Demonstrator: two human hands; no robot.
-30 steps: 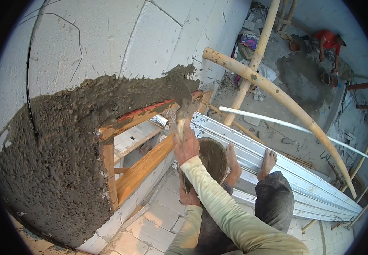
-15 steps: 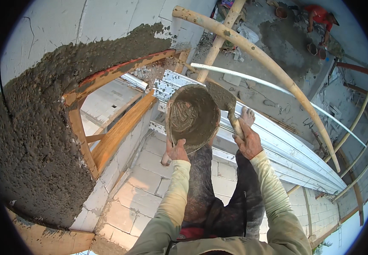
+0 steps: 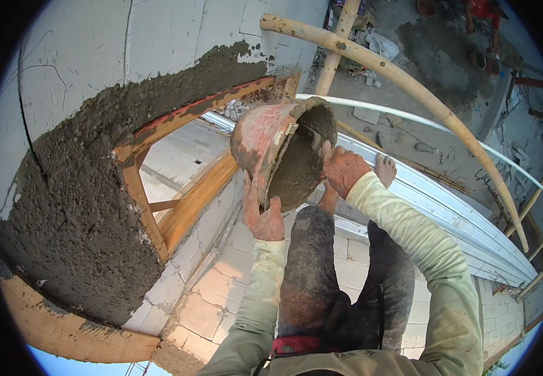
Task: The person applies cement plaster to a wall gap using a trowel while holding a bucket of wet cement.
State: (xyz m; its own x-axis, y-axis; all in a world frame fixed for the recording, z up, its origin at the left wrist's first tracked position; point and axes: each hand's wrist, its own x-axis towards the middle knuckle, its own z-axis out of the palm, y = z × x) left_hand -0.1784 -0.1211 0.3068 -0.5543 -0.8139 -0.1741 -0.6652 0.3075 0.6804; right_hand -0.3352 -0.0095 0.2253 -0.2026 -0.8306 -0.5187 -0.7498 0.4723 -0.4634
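A mortar-caked, reddish bucket [image 3: 260, 139] is tipped on its side in front of me, with its mouth turned to the right. My left hand [image 3: 262, 213] grips its near rim, thumb at the opening and fingers along the outer wall. Wet grey mortar coats the inside. At the bucket's mouth, my right hand [image 3: 344, 169] is closed round the handle of a trowel [image 3: 314, 139]; the blade reaches into the bucket and is only partly visible. Left of the bucket, rough wet mortar [image 3: 83, 213] covers the wall around a wooden frame [image 3: 145, 219].
Ribbed metal planks [image 3: 447, 216] lie beneath my feet, beside a pale block wall [image 3: 205, 307]. A curved bamboo pole [image 3: 403, 75] and a white pipe [image 3: 409, 115] cross at the right. Far below, a person in red [image 3: 487, 19] works near several buckets.
The bucket has tipped from facing up to lying sideways and risen slightly. My right hand has brought the trowel from beside the rim into the bucket. The view has shifted a little.
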